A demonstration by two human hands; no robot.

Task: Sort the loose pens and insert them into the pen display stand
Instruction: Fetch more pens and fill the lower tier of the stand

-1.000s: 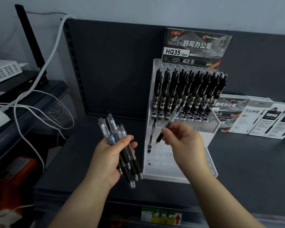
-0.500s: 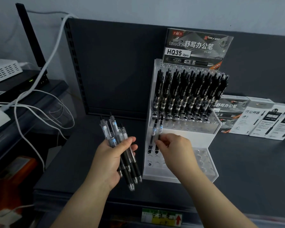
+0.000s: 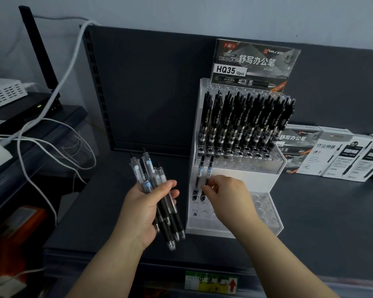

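Observation:
A white stepped pen display stand [image 3: 265, 175] sits on the dark shelf. Its upper tier is packed with black pens [image 3: 243, 121]. Two clear pens stand in the lower tier's back-left holes: one [image 3: 199, 176] at the far left, and a second [image 3: 209, 173] beside it. My right hand [image 3: 226, 196] pinches that second pen low on its barrel, its tip in a hole. My left hand [image 3: 145, 211] holds a bundle of several clear pens [image 3: 157, 194] with black grips, left of the stand, tips pointing down.
Boxes of pens [image 3: 336, 155] lie to the right of the stand. A dark upright panel [image 3: 151, 89] stands behind. On the left, a side shelf carries a router [image 3: 19, 108] and white cables [image 3: 52, 130]. A price label [image 3: 211, 283] marks the shelf's front edge.
My right hand has brought a clear pen down from in front of the upper tier and stood it in the hole beside the first clear pen. My left hand has stayed still.

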